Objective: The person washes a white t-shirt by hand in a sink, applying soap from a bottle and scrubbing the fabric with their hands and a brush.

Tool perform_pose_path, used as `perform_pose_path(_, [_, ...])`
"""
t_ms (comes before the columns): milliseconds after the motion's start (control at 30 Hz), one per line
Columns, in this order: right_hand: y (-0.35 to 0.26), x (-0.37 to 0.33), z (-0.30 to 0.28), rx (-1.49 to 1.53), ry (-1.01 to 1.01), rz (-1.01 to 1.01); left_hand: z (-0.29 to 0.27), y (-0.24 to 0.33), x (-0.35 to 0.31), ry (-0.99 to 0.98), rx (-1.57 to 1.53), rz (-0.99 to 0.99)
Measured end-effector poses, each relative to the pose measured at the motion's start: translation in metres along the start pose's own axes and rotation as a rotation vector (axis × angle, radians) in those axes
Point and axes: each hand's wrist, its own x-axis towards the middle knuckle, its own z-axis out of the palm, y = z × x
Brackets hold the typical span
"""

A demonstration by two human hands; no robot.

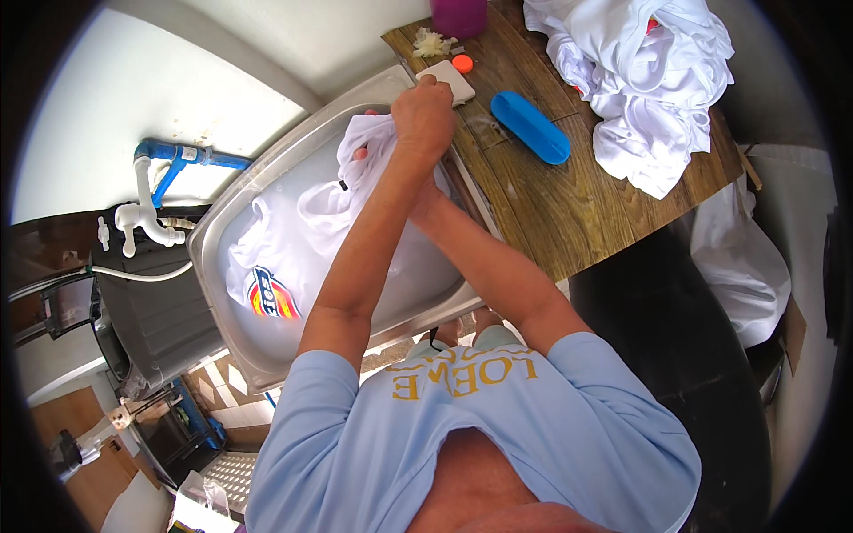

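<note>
A white garment is bunched up at the far right of a metal sink of cloudy water. My left hand is closed, knuckles up, against the bunched cloth near the sink's far right rim. Under my left forearm, which crosses over it, my right hand is mostly hidden; fingertips show among the folds, gripping the same cloth. More white fabric floats in the water, with a red, yellow and dark blue print at the near left. A small dark piece sits on the cloth.
Right of the sink, a wooden-patterned table bears a blue scrub brush or oblong tray, a white block, an orange cap, a purple container and piled white laundry. A white faucet stands at the left.
</note>
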Motion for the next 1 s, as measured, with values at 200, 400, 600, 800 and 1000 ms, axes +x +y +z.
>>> perform_pose_path(200, [0.0, 0.001, 0.002, 0.032, -0.037, 0.029, -0.009, 0.006, 0.001, -0.097, 0.116, 0.125])
perform_pose_path(400, [0.005, -0.007, 0.006, -0.173, 0.094, 0.014, -0.038, -0.024, -0.015, -0.023, -0.109, 0.115])
perform_pose_path(600, [-0.008, -0.032, 0.041, -0.597, 0.186, 0.049, -0.113, -0.109, -0.059, -0.186, -1.479, -0.401])
perform_pose_path(800, [-0.053, -0.092, 0.073, -1.501, 0.288, -0.155, -0.087, -0.097, -0.086, -0.402, -1.584, -0.337])
perform_pose_path(1000, [-0.079, -0.133, 0.061, -1.917, 0.458, -0.543, -0.024, -0.039, -0.051, -0.406, -1.2, -0.045])
